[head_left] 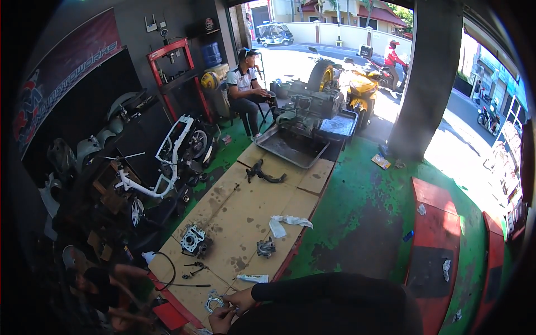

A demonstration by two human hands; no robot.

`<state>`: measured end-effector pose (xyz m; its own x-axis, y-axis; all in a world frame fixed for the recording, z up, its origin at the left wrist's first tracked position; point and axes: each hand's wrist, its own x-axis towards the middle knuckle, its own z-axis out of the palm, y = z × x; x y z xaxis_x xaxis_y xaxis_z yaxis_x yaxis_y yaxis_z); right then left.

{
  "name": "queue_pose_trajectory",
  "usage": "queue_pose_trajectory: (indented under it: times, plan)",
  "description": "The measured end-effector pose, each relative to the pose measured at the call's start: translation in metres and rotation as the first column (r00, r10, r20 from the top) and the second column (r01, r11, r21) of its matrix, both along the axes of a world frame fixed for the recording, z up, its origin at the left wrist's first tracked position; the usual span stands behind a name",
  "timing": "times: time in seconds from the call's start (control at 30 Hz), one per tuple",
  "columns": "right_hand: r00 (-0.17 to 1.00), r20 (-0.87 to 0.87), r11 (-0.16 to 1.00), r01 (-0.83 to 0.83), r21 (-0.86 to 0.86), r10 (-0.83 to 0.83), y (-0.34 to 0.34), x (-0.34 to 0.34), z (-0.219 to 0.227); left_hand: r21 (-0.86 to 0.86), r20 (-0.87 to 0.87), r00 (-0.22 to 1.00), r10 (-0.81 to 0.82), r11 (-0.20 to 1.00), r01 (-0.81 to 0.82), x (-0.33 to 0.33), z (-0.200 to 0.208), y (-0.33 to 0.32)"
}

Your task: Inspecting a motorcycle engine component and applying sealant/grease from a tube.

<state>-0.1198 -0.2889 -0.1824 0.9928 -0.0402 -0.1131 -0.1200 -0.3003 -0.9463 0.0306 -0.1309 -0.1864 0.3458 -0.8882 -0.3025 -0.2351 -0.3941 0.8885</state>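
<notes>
At the near end of the cardboard-covered bench, my left hand (221,320) and my right hand (242,298) are close together. The fingers of both are closed around something small that I cannot make out. Just beside my fingers is a silvery ring-shaped metal part (213,302); whether a hand touches it is unclear. A white tube (252,278) with a dark cap lies just beyond my right hand. Farther up sit an engine cylinder part (194,239) on the left and a smaller metal engine part (266,247) on the right.
The cardboard (223,223) also carries small dark parts (194,269), a white rag (290,221) and a black hose piece (263,172). An engine (312,103) rests over a metal tray (290,146) at the far end. One person (244,84) sits beyond; another (114,293) is lower left.
</notes>
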Motion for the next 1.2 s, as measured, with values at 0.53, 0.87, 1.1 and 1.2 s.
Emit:
queue_pose_trajectory:
  times: [0.53,0.87,1.1,1.2]
  plan:
    - [0.978,-0.208,0.997,0.015,0.076,0.001,-0.002,-0.01,-0.003,-0.097,-0.078,0.995,0.062,0.993,-0.069,-0.022,0.028,-0.002]
    - [0.949,-0.208,0.921,0.287,0.264,-0.236,-0.009,-0.018,-0.071,-0.058,-0.302,0.858,0.417,0.89,-0.453,-0.001,-0.01,0.035]
    - [0.839,-0.46,0.772,0.489,0.406,-0.29,-0.007,-0.036,-0.024,0.014,-0.336,0.704,0.626,0.751,-0.66,0.019,-0.065,0.135]
    - [0.826,-0.499,0.699,0.52,0.491,-0.264,-0.011,-0.045,-0.022,0.033,-0.287,0.681,0.674,0.717,-0.696,0.013,-0.099,0.168]
